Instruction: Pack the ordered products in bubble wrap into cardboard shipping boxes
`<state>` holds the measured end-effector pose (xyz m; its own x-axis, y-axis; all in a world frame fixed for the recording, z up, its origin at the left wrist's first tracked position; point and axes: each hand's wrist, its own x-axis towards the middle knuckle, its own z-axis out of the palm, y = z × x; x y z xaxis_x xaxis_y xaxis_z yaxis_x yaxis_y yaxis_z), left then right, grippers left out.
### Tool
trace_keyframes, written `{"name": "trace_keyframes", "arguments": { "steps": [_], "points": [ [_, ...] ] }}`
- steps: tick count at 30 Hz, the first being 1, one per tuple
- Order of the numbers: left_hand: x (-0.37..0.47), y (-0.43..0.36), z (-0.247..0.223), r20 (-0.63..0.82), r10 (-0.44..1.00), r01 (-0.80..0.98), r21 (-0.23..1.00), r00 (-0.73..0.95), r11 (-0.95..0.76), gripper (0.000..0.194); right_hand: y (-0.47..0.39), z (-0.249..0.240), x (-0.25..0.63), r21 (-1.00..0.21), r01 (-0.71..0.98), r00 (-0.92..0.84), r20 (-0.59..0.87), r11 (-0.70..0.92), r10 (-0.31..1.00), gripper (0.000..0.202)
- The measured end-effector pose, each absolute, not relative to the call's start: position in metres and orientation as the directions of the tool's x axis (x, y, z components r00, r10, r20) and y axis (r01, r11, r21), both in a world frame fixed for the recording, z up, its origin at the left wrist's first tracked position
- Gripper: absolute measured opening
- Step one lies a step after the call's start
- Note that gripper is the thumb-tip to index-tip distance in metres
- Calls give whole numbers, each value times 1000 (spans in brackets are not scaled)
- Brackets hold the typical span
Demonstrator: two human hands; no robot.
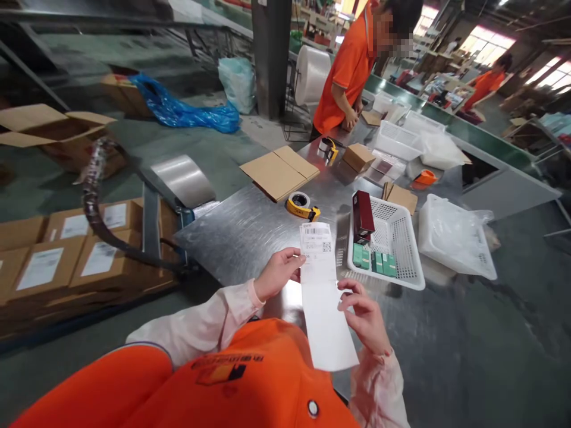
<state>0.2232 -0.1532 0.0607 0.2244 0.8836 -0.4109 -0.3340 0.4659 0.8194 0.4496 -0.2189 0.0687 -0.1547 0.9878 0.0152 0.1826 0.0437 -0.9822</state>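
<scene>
A long white printed slip (322, 303), with a barcode and a QR code at its top end, hangs in front of me over the metal table's near edge. My left hand (279, 273) pinches the slip's left edge between thumb and fingers. Beside the right edge, my right hand (364, 318) has its fingers bent but apart; whether a fingertip touches the slip is hard to see. Just right of the slip stands a white plastic basket (413, 261). Inside it are a dark red box (363, 215) and several small green boxes (375, 261).
On the metal table (241, 223) lie a yellow tape dispenser (303, 207), flat cardboard (281, 171) and a white tray with plastic bags (455, 235). A co-worker in orange (345, 71) stands at the far end. Stacked cartons (66, 255) and a metal roller (182, 180) are at the left.
</scene>
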Motion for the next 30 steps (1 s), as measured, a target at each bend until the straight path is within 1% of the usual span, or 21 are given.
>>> {"name": "trace_keyframes", "arguments": {
  "steps": [7,11,14,16,17,19,20,22,24,26,30],
  "points": [
    [223,-153,60,-396,892,-336,828,218,449,37,-217,72,446,-982,185,-130,11,35,991,8],
    [222,-153,58,-390,894,-343,827,222,446,34,-218,73,445,-984,175,-107,6,25,994,13],
    [223,-153,54,-430,866,-358,791,253,497,31,-216,74,441,-992,126,-9,15,16,1000,20],
    [224,-154,50,-503,800,-376,708,327,598,27,-211,73,436,-997,81,137,-7,-18,991,26],
    [226,-156,48,-550,742,-377,641,384,669,23,-208,73,433,-998,54,216,-27,-39,976,29],
    [229,-160,43,-635,587,-353,469,502,810,10,-201,71,427,-998,-9,331,-67,-68,941,36],
    [231,-162,41,-661,515,-333,392,545,857,4,-199,70,425,-997,-39,357,-81,-72,931,39],
    [235,-167,38,-688,433,-309,305,582,901,6,-195,70,421,-994,-77,359,-102,-79,928,42],
    [236,-171,37,-693,430,-311,300,579,902,5,-194,70,419,-992,-90,343,-116,-90,932,43],
    [235,-172,38,-683,461,-320,334,567,887,3,-195,71,418,-991,-93,332,-126,-101,935,43],
    [231,-171,44,-629,544,-321,441,556,838,15,-198,71,418,-989,-104,318,-137,-109,938,44]
  ]
}}
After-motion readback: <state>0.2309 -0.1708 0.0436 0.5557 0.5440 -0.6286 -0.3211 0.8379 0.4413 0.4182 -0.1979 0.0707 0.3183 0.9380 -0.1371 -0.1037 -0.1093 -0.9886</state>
